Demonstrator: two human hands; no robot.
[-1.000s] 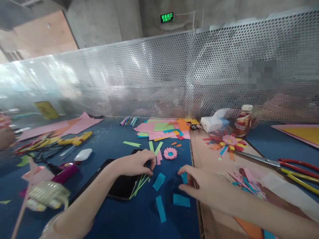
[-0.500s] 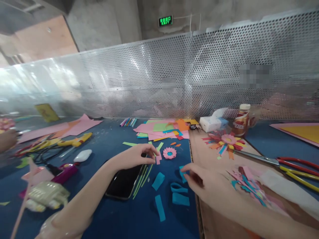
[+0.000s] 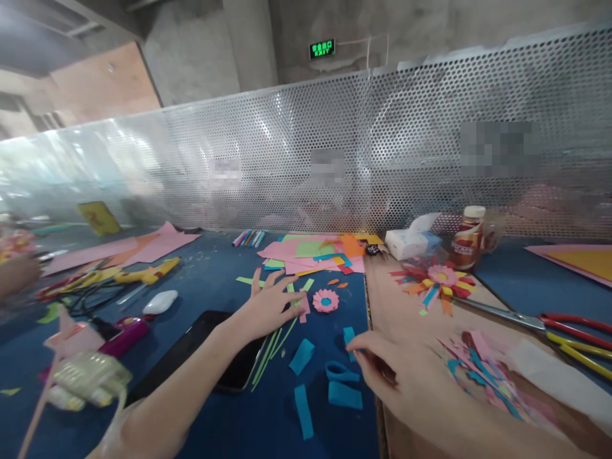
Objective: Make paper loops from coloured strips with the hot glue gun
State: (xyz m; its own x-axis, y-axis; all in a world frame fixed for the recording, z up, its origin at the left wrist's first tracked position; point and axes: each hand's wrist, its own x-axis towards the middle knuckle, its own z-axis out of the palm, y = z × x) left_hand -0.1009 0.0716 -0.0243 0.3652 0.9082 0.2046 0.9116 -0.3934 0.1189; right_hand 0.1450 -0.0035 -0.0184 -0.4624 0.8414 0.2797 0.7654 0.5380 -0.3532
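Note:
My left hand [image 3: 270,303] is open, its fingers spread over light green paper strips [image 3: 273,350] and a small pink paper piece [image 3: 304,307]. A black phone [image 3: 239,366] lies partly beneath that forearm. At the tips of my right hand [image 3: 399,363], thumb and index finger close on a blue paper strip [image 3: 349,335]; the other fingers curl in. Nearby lie a looped blue strip [image 3: 342,371], a folded blue strip [image 3: 345,395] and two more blue pieces, one of them a flat strip [image 3: 303,411]. A pink paper ring with a blue centre [image 3: 326,301] sits just beyond.
A multicoloured paper flower [image 3: 442,277], large scissors [image 3: 521,315] and paper scraps [image 3: 488,366] lie on cardboard at right. Behind stand a tissue pack [image 3: 411,243] and a bottle [image 3: 467,239]. Coloured paper sheets [image 3: 310,250] lie ahead. Another person's hand [image 3: 18,277] shows at far left.
My left hand has gone from curled to spread flat, moving slightly left. My right hand stays by the same blue strip. The view has shifted a little.

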